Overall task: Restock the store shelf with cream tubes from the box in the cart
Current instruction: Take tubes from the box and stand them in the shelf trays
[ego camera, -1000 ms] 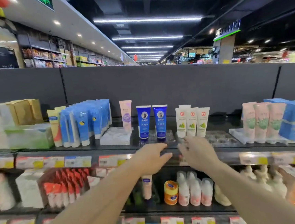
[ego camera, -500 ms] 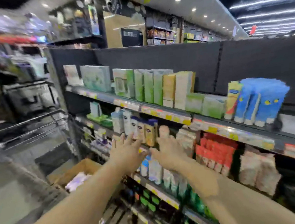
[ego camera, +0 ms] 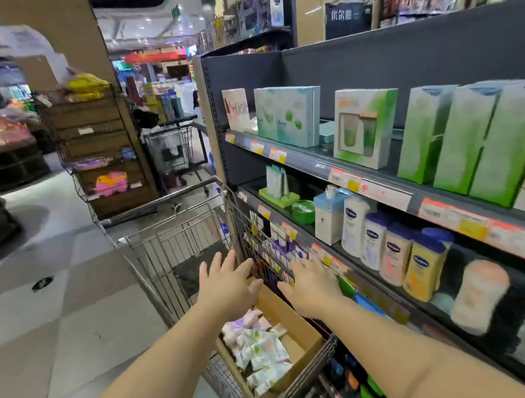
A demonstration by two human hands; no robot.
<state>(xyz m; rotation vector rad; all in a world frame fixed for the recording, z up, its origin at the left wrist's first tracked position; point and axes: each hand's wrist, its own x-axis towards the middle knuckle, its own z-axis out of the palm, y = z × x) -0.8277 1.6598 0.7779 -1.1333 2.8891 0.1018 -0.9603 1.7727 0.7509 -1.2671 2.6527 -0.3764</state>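
**Reach toward the box: no tube picked up**

Step in hand (judged): fetch phase. Both hands are held out over the cart (ego camera: 175, 238), above the far end of the cardboard box (ego camera: 292, 320). Nothing is held in either.

- Left hand (ego camera: 227, 286): fingers spread and straight, palm down, over the box's far flap.
- Right hand (ego camera: 313, 286): fingers extended, flat, close to the cart's wire side next to the shelf; contact with the wire cannot be told.
- Cream tubes (ego camera: 262, 354): a loose pile of white and pastel tubes is seen in the near part of the box, below and behind the hands (closer to the body than the fingertips).

Next move, as judged: the hands need to be drawn back and lowered into the box, and one or more tubes gripped. The pile is jumbled, so a tube lying on top is the easier pick.

Surroundings:
- Store shelf (ego camera: 377, 185) stands just beside the cart on the right, with price tags along its edges.
- Green-and-white cartons (ego camera: 459, 137) are lined up on the upper level; lotion bottles (ego camera: 396, 250) stand on the level below.
- A second cart (ego camera: 174, 149) and a wooden display rack (ego camera: 101, 149) are seen further down the aisle.

In the way: the cart's wire side sits between box and shelf, so tubes must be lifted over it. Lower shelf fronts are crowded.
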